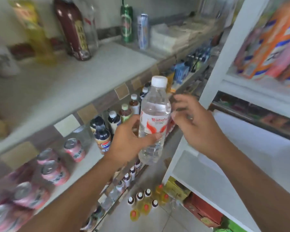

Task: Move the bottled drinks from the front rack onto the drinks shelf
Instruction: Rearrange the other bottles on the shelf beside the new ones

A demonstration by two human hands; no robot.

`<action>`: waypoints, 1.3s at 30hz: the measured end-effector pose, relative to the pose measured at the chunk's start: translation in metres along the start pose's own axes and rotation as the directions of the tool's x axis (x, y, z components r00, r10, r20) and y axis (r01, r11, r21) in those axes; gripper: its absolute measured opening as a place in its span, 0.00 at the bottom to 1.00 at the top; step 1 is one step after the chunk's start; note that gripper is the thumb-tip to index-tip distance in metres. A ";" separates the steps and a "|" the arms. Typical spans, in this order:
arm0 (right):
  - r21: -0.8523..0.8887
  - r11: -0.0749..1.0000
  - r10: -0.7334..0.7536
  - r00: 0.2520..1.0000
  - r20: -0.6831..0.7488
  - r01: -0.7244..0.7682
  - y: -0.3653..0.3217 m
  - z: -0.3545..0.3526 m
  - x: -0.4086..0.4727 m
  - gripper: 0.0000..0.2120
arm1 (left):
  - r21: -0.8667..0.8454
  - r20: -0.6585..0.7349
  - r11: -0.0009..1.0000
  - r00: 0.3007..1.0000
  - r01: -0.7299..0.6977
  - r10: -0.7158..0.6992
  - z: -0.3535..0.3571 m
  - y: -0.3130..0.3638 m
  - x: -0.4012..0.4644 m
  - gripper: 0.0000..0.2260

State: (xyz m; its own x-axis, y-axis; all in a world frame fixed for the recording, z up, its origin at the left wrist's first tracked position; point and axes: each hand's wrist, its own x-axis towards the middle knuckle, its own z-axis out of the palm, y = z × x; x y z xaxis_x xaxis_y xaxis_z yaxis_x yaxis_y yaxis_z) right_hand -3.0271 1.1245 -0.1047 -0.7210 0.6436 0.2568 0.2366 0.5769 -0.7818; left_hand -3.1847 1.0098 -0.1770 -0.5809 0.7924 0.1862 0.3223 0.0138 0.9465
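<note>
Head view: water bottle (153,118) upright, left hand (129,141) fingers (155,137) wrapped around it.

- A pale stone upper shelf (77,81) runs along the left; on it stand a tall yellow bottle (35,30), a dark red-brown bottle (74,29), a green can (127,24) and a white-and-blue can (143,30).
- The lower white drinks shelf (90,158) carries pink cans (55,169) lying on their sides and a row of upright dark and brown capped bottles (114,119).
- The tiled floor (157,220) bears a cluster of small yellow bottles (144,205).
- A white rack (211,186) stands to the right.
</note>
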 end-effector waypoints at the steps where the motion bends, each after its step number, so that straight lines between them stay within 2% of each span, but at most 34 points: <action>1: 0.014 1.000 0.006 1.000 0.017 -0.006 -0.002 0.002 -0.001 0.16 | -0.021 -0.029 1.000 0.999 -0.014 0.013 -0.004 0.013 0.002 0.19; 5: 0.076 0.997 -0.005 0.995 0.100 -0.003 -0.011 0.016 0.004 0.21 | -0.043 -0.131 0.998 0.991 -0.036 0.030 -0.018 0.061 0.020 0.17; 8: 0.117 0.992 -0.054 0.994 0.098 0.042 -0.016 0.019 0.025 0.28 | -0.040 -0.172 0.999 0.985 -0.037 0.029 -0.025 0.083 0.041 0.14; 12: 0.103 0.986 -0.137 0.987 0.089 0.127 -0.022 0.018 0.066 0.33 | -0.028 -0.249 1.000 0.969 -0.012 0.004 -0.025 0.101 0.073 0.18; 17: 0.078 0.985 -0.158 0.982 0.101 0.151 -0.022 0.015 0.117 0.31 | 0.011 -0.356 0.997 0.933 0.071 -0.062 -0.022 0.113 0.114 0.26; 26: 0.042 0.990 -0.135 0.986 0.097 0.132 -0.022 0.036 0.193 0.23 | -0.029 -0.496 0.993 0.861 0.116 -0.115 -0.028 0.109 0.162 0.27; 27: 0.051 0.989 -0.143 0.986 0.091 0.139 -0.023 0.038 0.201 0.22 | -0.011 -0.497 0.993 0.861 0.120 -0.109 -0.032 0.108 0.169 0.25; 30: 0.088 0.985 -0.154 0.986 0.061 0.148 -0.025 0.045 0.228 0.21 | 0.000 -0.463 0.994 0.881 0.108 -0.095 -0.046 0.113 0.188 0.10; 31: 0.101 0.984 -0.151 0.988 0.039 0.146 -0.024 0.049 0.236 0.20 | 0.011 -0.456 0.993 0.885 0.115 -0.097 -0.052 0.116 0.193 0.11; 33: 0.103 0.986 -0.129 0.992 -0.010 0.129 -0.019 0.058 0.254 0.21 | 0.125 -0.495 0.981 0.866 0.148 -0.068 -0.065 0.114 0.205 0.15; 35: 0.100 0.988 -0.113 0.993 -0.044 0.116 -0.013 0.067 0.270 0.22 | 0.307 -0.576 0.926 0.817 0.218 -0.001 -0.078 0.100 0.216 0.12; 37: 0.102 0.987 -0.118 0.991 -0.057 0.124 -0.005 0.076 0.287 0.21 | 0.507 -0.601 0.801 0.797 0.318 0.064 -0.090 0.081 0.226 0.14; 39: 0.100 0.986 -0.126 0.990 -0.065 0.132 0.002 0.084 0.304 0.21 | 0.630 -0.592 0.663 0.803 0.404 0.074 -0.098 0.063 0.235 0.14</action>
State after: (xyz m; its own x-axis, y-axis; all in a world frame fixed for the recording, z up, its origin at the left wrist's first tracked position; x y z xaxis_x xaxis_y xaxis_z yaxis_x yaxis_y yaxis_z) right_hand -3.3004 1.2789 -0.0764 -0.7014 0.5971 0.3894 0.0731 0.6036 -0.7939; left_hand -3.3745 1.1373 -0.0478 -0.8848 0.2763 0.3752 0.4504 0.7133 0.5370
